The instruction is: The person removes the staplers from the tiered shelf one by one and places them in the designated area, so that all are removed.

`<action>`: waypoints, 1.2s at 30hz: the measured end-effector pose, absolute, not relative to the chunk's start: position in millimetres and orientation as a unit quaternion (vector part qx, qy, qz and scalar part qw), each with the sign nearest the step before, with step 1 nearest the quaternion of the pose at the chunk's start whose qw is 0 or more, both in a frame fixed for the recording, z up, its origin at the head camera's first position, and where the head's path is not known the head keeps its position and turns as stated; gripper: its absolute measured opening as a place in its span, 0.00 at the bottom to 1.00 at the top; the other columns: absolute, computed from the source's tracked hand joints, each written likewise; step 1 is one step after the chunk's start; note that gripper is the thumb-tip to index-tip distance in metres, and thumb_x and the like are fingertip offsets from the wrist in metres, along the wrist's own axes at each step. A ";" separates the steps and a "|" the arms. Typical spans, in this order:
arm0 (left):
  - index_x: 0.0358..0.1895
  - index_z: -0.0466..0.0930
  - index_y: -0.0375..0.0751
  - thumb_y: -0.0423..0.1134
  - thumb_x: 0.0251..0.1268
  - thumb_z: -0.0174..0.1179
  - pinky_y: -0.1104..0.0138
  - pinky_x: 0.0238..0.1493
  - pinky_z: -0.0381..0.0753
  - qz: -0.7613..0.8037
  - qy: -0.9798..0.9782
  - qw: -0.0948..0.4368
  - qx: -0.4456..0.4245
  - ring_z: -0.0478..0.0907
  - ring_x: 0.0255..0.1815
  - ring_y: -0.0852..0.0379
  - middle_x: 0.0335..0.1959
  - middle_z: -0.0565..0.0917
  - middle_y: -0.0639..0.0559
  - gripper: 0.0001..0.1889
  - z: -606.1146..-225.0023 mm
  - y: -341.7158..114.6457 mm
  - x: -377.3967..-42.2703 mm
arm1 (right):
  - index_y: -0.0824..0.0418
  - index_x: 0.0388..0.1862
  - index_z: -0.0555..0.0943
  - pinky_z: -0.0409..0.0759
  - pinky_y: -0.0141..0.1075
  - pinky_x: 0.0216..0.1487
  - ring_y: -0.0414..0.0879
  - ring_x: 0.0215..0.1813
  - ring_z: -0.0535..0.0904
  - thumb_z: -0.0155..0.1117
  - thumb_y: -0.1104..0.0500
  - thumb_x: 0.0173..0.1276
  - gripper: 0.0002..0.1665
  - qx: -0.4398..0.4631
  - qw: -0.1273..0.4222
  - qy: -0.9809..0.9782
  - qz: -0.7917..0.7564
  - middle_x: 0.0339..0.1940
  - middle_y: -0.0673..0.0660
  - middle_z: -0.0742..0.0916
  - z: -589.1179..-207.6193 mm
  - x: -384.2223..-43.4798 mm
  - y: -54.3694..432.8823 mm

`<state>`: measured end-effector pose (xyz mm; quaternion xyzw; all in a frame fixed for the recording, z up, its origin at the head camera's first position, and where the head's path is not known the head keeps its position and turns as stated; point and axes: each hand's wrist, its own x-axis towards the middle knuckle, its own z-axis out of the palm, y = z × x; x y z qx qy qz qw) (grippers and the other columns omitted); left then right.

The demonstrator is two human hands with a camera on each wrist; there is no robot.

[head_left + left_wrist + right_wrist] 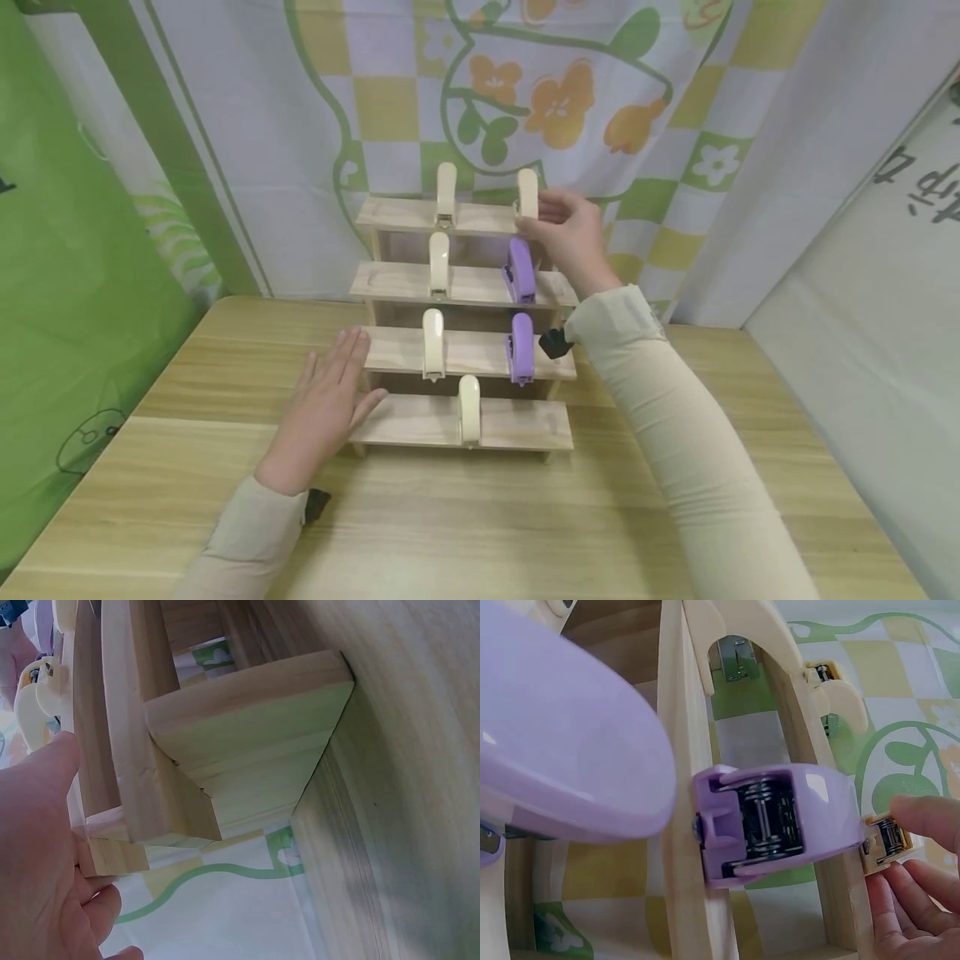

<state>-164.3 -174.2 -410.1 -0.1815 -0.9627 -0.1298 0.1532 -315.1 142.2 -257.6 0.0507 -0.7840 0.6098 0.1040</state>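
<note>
Head view shows five cream staplers (468, 410) (apparently), two purple staplers (522, 348).

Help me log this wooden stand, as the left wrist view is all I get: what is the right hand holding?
Observer: The right hand holds a cream stapler at the right of the top tier.
Operator: Understood. How many purple ones are there in all?
Observer: Two: the upper purple stapler on the second tier down, and the lower purple stapler on the third tier.
Operator: And the bottom tier?
Observer: It bears a single stapler, also cream.
</note>
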 end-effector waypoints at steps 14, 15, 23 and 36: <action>0.80 0.46 0.31 0.55 0.77 0.52 0.36 0.78 0.47 -0.129 -0.964 0.149 -0.182 0.48 0.81 0.37 0.81 0.51 0.35 0.43 -412.5 -174.3 -165.6 | 0.62 0.63 0.80 0.82 0.35 0.60 0.47 0.56 0.82 0.76 0.64 0.61 0.30 0.049 0.140 -0.766 0.625 0.56 0.59 0.86 -263.2 -295.1 159.0; 0.80 0.47 0.31 0.55 0.77 0.52 0.36 0.78 0.48 -0.129 -0.963 0.150 -0.182 0.48 0.81 0.37 0.81 0.51 0.35 0.43 -412.6 -174.6 -165.7 | 0.62 0.63 0.80 0.81 0.35 0.61 0.47 0.57 0.82 0.76 0.64 0.61 0.30 0.049 0.143 -0.766 0.625 0.56 0.59 0.86 -263.7 -292.8 161.4; 0.80 0.46 0.31 0.55 0.78 0.51 0.37 0.78 0.47 -0.128 -0.964 0.145 -0.184 0.47 0.81 0.37 0.82 0.50 0.36 0.42 -410.2 -175.4 -165.4 | 0.60 0.62 0.81 0.81 0.35 0.61 0.46 0.57 0.82 0.78 0.63 0.60 0.30 0.028 0.166 -0.755 0.634 0.56 0.57 0.86 -266.8 -275.0 180.0; 0.81 0.46 0.31 0.56 0.78 0.50 0.37 0.78 0.47 -0.120 -0.965 0.141 -0.185 0.47 0.82 0.38 0.82 0.49 0.36 0.42 -410.3 -176.5 -166.2 | 0.59 0.61 0.83 0.82 0.30 0.59 0.47 0.59 0.80 0.79 0.64 0.58 0.30 0.012 0.182 -0.735 0.653 0.56 0.55 0.86 -283.7 -252.8 217.2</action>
